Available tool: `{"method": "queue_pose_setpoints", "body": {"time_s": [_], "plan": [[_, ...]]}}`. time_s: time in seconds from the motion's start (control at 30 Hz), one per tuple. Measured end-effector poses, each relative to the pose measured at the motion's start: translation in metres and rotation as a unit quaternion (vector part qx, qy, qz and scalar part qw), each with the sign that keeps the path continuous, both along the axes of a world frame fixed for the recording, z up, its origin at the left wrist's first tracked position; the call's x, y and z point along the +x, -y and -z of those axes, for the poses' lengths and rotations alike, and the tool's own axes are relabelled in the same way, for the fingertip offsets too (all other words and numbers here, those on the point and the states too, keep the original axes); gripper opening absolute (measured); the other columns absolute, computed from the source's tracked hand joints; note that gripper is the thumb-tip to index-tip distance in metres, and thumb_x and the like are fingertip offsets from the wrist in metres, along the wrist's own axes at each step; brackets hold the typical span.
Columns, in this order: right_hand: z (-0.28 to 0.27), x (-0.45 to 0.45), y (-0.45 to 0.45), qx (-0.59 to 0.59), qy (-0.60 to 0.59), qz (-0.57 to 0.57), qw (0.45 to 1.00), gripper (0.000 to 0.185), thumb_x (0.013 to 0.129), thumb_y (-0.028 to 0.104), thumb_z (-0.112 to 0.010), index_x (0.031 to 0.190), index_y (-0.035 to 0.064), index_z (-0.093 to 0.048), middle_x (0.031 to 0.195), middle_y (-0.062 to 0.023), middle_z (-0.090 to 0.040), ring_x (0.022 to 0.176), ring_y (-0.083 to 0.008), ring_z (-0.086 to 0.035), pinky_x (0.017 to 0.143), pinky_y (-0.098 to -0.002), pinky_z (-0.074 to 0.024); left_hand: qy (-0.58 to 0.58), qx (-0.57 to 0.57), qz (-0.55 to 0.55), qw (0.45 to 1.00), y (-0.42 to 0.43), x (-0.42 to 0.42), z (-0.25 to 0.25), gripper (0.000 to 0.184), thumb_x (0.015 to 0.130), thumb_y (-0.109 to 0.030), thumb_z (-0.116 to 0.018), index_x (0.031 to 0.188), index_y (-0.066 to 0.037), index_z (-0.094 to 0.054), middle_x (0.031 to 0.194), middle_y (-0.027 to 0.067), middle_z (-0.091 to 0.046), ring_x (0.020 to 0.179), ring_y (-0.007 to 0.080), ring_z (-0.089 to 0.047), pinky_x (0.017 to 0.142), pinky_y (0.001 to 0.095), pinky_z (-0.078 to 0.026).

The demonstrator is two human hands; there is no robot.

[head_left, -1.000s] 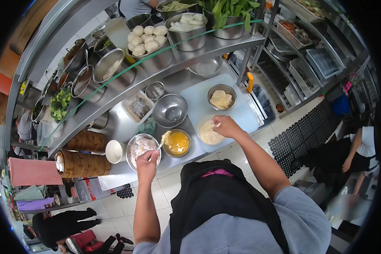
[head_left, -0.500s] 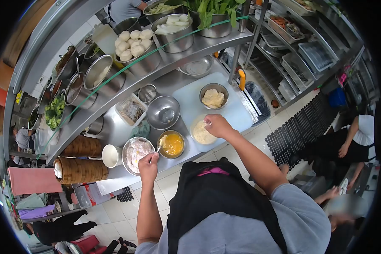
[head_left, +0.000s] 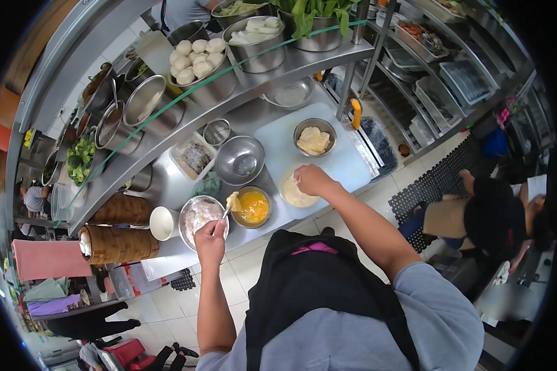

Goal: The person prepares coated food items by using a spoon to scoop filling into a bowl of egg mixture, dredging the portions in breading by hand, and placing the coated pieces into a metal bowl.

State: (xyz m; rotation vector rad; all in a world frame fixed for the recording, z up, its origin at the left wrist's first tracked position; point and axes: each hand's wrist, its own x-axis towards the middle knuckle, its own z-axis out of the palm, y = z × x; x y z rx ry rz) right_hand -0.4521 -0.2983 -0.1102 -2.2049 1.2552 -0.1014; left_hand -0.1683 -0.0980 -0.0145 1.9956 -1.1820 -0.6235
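Note:
My left hand is closed around a thin metal utensil, whose exact kind is too small to tell. At its tip is a wet, yellowish piece of food, held between a bowl of white flour-like powder and a steel bowl of beaten egg. My right hand is over a shallow dish of pale crumbs, fingers pinched together; what they hold, if anything, is hidden. Behind it, a steel bowl of yellow crumbed pieces stands on the white cutting board.
A steel mixing bowl, a white basket and a white cup stand around the bowls. Bamboo steamers are at the left. A shelf with filled pots overhangs the back. Another person is at the right.
My left hand has lifted the utensil, and the yellowish piece has risen from the egg bowl's edge. My right hand stays over the crumbs. A person in a dark cap has come in at the right.

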Motion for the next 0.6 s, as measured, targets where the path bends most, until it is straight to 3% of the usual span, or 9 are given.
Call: {"method": "queue_pose_setpoints", "body": {"time_s": [0.07,0.17,0.3,0.47,0.57,0.6], "plan": [[-0.010,-0.009,0.007,0.023,0.076,0.019,0.997,0.024,0.083,0.010,-0.060,0.101,0.0016,-0.072,0.101,-0.0196,-0.071,0.096,-0.0351,-0.069,0.089,-0.0415,-0.0543,-0.005,0.004,-0.004,1.000,-0.002,0.004,0.018,0.025,0.092,-0.021,-0.067,0.091,0.003,-0.073,0.066,0.0096,-0.065,0.062,0.0133,-0.055,0.063,0.0314,-0.047],[-0.013,-0.019,0.013,0.063,0.098,0.049,0.992,0.027,0.082,0.014,-0.063,0.104,0.0027,-0.072,0.103,-0.0181,-0.071,0.100,-0.0356,-0.067,0.092,-0.0410,-0.0526,0.014,0.022,0.003,1.000,-0.004,0.017,0.066,0.026,0.092,-0.022,-0.068,0.090,0.003,-0.073,0.065,0.0098,-0.065,0.061,0.0136,-0.055,0.062,0.0316,-0.046],[-0.010,-0.042,0.012,0.062,0.161,0.082,0.982,0.029,0.082,0.015,-0.065,0.107,0.0018,-0.071,0.098,-0.0169,-0.072,0.093,-0.0307,-0.070,0.086,-0.0379,-0.0550,-0.003,0.016,0.006,1.000,0.002,0.010,0.033,0.027,0.091,-0.023,-0.069,0.088,0.004,-0.073,0.066,0.0090,-0.065,0.061,0.0144,-0.054,0.062,0.0320,-0.046],[-0.040,-0.066,0.016,0.182,0.279,0.189,0.924,0.026,0.087,0.017,-0.068,0.106,-0.0011,-0.070,0.086,-0.0093,-0.069,0.071,-0.0139,-0.067,0.065,-0.0271,-0.0551,-0.089,0.047,0.043,0.994,0.024,-0.020,-0.047,0.023,0.093,-0.021,-0.068,0.089,0.002,-0.073,0.063,-0.0008,-0.058,0.057,0.0059,-0.046,0.053,0.0250,-0.038],[-0.053,-0.069,0.023,0.167,0.311,0.219,0.910,0.028,0.088,0.018,-0.068,0.107,-0.0025,-0.068,0.084,-0.0076,-0.067,0.065,-0.0121,-0.065,0.061,-0.0257,-0.0542,-0.134,0.033,0.094,0.986,0.045,-0.046,-0.057,0.025,0.093,-0.021,-0.068,0.089,0.003,-0.073,0.065,0.0007,-0.061,0.060,0.0068,-0.049,0.056,0.0253,-0.041],[-0.052,-0.069,0.025,0.166,0.325,0.226,0.903,0.030,0.088,0.019,-0.068,0.109,-0.0028,-0.067,0.084,-0.0068,-0.067,0.065,-0.0124,-0.065,0.060,-0.0263,-0.0537,-0.135,0.024,0.119,0.983,0.055,-0.053,-0.046,0.021,0.091,-0.018,-0.070,0.091,0.003,-0.073,0.070,0.0071,-0.068,0.063,0.0121,-0.058,0.060,0.0286,-0.046]]}}
